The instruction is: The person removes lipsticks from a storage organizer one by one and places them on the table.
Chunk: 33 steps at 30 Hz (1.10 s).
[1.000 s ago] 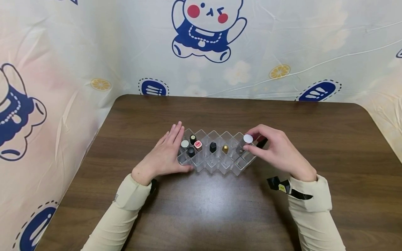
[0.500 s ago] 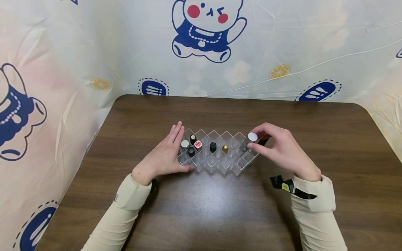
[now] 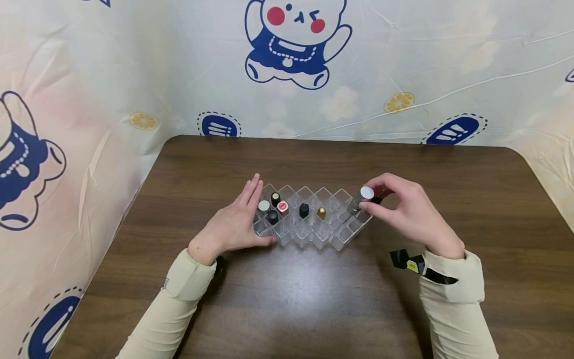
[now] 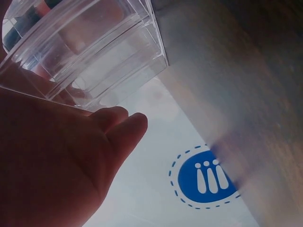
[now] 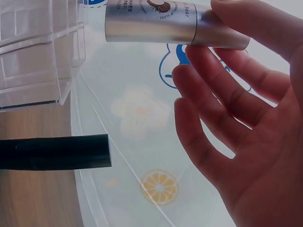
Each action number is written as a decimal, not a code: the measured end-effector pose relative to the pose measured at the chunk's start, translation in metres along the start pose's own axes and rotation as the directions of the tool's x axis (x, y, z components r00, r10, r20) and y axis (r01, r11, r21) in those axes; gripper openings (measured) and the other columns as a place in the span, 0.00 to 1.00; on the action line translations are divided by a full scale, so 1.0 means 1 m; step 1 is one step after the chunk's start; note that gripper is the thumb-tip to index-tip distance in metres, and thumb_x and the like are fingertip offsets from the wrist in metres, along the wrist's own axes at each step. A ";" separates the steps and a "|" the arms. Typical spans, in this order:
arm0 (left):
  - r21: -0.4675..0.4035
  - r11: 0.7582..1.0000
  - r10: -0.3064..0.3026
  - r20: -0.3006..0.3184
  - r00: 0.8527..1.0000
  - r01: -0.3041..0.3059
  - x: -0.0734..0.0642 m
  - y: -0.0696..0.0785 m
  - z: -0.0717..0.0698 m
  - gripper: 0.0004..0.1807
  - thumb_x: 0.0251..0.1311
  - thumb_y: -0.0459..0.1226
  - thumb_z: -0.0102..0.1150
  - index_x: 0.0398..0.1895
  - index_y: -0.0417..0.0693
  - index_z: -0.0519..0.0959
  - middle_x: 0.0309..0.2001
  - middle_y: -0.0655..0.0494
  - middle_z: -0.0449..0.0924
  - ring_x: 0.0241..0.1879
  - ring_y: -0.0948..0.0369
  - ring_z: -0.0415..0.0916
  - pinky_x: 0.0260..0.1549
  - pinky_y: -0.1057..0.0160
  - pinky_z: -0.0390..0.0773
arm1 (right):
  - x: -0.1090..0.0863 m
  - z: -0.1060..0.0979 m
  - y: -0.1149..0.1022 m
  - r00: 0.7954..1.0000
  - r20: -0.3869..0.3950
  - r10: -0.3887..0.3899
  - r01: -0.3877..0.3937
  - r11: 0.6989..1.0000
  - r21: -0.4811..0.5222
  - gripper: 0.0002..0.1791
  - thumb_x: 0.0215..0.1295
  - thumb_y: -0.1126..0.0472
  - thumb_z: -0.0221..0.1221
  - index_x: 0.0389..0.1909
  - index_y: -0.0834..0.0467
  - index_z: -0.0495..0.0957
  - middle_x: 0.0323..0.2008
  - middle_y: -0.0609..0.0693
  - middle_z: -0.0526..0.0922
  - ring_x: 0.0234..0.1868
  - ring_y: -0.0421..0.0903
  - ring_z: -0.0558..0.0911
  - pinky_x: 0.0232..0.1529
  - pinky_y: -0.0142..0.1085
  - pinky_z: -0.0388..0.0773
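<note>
My right hand [image 3: 408, 209] pinches a silver lip gloss tube [image 5: 151, 21] by its upper end, between thumb and fingers. The tube is upright at the right end of a clear lipstick organizer [image 3: 312, 238], and in the right wrist view its lower end shows past the organizer's top edge. Against the organizer's left end rests my left hand [image 3: 233, 224], fingers straight along the side and thumb at the front corner. Several tubes stand in the slots: a white-capped one [image 3: 263, 206], a red-and-white-topped one [image 3: 282, 207], black ones [image 3: 304, 210] and a gold one [image 3: 321, 213].
A black tube [image 5: 57, 152] stands on the table beside the organizer's right end, partly hidden by my right hand in the head view. The brown wooden table [image 3: 305, 299] ends at a printed curtain [image 3: 287, 109] behind and at the sides.
My right hand has moved right and slightly away from me with the silver lip gloss tube, towards the organizer's right edge. The left hand and the organizer have stayed put.
</note>
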<state>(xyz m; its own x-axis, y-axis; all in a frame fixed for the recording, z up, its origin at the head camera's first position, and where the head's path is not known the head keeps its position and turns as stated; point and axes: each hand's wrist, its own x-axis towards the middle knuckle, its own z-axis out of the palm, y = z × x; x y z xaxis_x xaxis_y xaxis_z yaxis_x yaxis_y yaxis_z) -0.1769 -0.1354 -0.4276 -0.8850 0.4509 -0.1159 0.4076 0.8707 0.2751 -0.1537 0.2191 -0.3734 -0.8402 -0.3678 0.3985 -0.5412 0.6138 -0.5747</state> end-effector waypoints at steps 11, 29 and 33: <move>0.034 0.999 0.028 -0.011 1.000 -0.028 0.001 -0.001 0.001 0.70 0.42 0.68 0.63 0.77 0.39 0.38 0.78 0.50 0.25 0.78 0.52 0.32 0.74 0.53 0.49 | -0.001 -0.003 0.002 1.000 -0.027 0.008 -0.008 1.000 -0.004 0.17 0.49 0.66 0.72 0.40 0.54 0.80 0.34 0.42 0.83 0.35 0.37 0.78 0.41 0.20 0.71; 0.044 0.998 0.046 -0.037 0.998 -0.045 0.000 -0.001 0.001 0.70 0.41 0.67 0.64 0.76 0.38 0.39 0.78 0.46 0.29 0.78 0.50 0.32 0.75 0.51 0.47 | -0.008 -0.020 0.008 0.989 -0.121 0.081 -0.085 0.996 -0.030 0.18 0.48 0.68 0.72 0.41 0.55 0.81 0.35 0.45 0.83 0.37 0.27 0.75 0.42 0.18 0.70; 0.047 0.998 0.048 -0.040 0.998 -0.046 0.000 -0.001 0.001 0.70 0.41 0.67 0.64 0.77 0.38 0.39 0.78 0.46 0.29 0.78 0.50 0.32 0.75 0.50 0.46 | -0.010 -0.025 0.011 0.986 -0.137 0.097 -0.104 0.993 -0.047 0.18 0.48 0.68 0.72 0.41 0.57 0.81 0.35 0.45 0.82 0.36 0.29 0.76 0.41 0.17 0.71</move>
<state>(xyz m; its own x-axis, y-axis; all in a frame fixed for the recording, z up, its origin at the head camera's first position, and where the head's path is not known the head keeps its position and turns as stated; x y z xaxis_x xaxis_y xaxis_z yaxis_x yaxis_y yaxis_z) -0.1773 -0.1364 -0.4290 -0.8728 0.4838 -0.0646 0.4578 0.8574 0.2351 -0.1506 0.2471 -0.3659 -0.8760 -0.2072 0.4356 -0.4489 0.6808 -0.5788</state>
